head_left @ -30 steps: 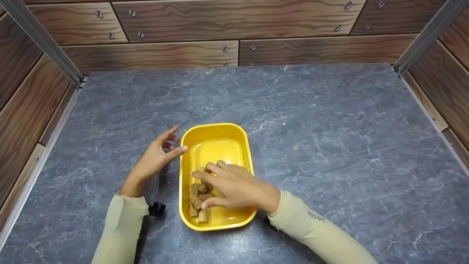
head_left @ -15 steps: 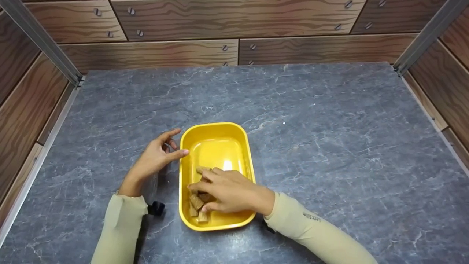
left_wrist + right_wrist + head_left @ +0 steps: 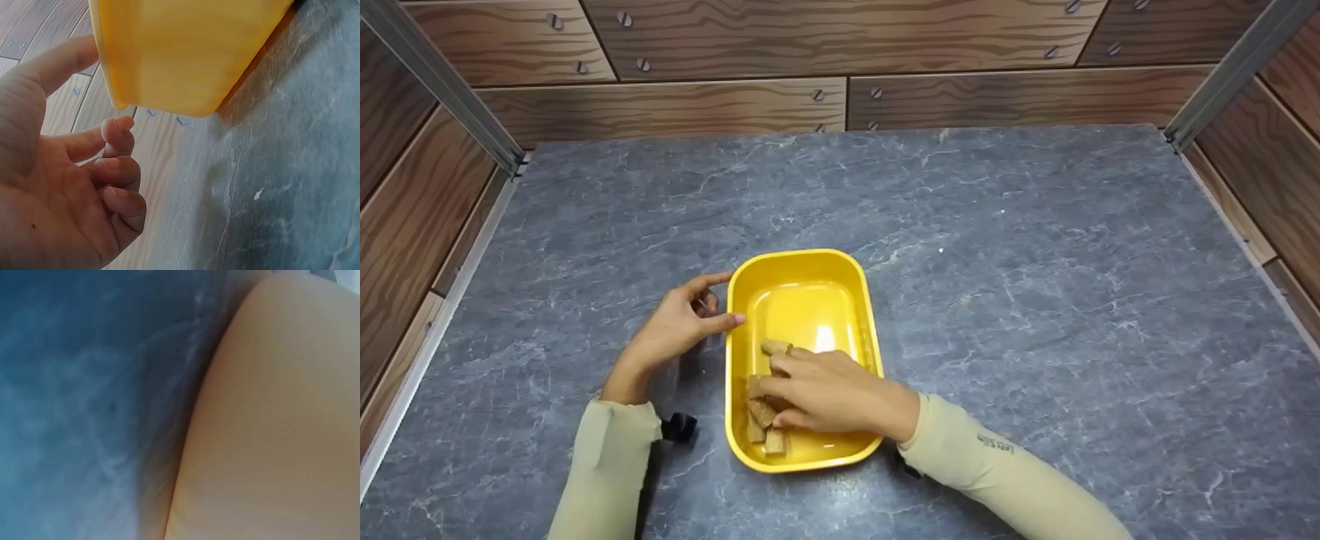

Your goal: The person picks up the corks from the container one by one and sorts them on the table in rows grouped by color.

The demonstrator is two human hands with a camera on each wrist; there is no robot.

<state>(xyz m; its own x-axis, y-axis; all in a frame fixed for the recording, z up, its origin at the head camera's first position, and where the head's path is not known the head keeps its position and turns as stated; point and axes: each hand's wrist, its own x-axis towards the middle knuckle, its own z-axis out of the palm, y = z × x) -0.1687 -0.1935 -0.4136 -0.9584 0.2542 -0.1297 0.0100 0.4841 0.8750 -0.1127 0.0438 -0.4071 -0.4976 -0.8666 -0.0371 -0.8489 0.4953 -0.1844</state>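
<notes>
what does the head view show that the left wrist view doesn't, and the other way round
Only the head view: the right hand reaching into the yellow tray, the brown pieces inside, and the sleeves.
Only the left wrist view: the palm of the left hand, and the tray's outer side wall close up.
Both: the left hand, the tray, the grey marbled table and the wood-patterned boards.

1. Left sleeve (image 3: 604, 465): pale khaki, close-fitting, raised crease near cuff, cuff edge uneven.
2. Right sleeve (image 3: 1027, 484): same khaki, light wrinkles, dark lettering (image 3: 996, 444) on forearm. Reads "Lets…", rest too small.
3. Small black block (image 3: 679, 427) beside left cuff.
4. Black part (image 3: 912, 471) under right cuff, mostly hidden.
5. Left hand (image 3: 675, 324), right hand (image 3: 832, 391): bare.
</notes>
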